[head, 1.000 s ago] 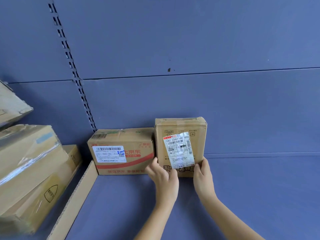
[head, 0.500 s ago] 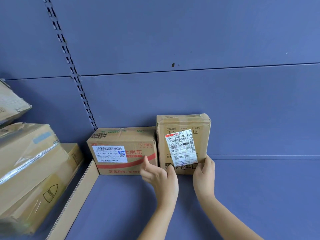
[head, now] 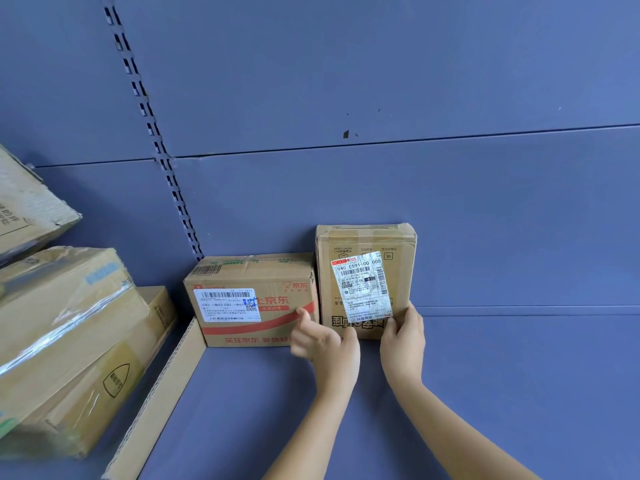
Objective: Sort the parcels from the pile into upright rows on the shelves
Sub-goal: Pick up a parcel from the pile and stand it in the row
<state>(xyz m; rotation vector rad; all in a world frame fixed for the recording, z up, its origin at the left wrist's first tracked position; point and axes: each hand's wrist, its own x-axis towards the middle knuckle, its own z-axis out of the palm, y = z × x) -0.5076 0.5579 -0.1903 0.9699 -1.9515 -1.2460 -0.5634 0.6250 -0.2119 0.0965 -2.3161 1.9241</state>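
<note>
A tall brown parcel with a white shipping label stands upright on the blue shelf, against the back panel. It touches a lower, wider parcel with a red stripe on its left. My right hand grips the tall parcel's lower right corner, thumb on the front face. My left hand is blurred and loosely curled at the tall parcel's lower left front, overlapping the red-striped parcel's right end; it grips nothing.
Several large taped cardboard boxes are stacked and tilted at the left, beyond a cardboard strip that edges the shelf. A slotted upright runs up the back panel. Bare shelf surface extends to the right of the tall parcel.
The tall parcel has been pushed back towards the panel and against the red-striped parcel. My left hand has slid left off its front; my right hand stays on the corner.
</note>
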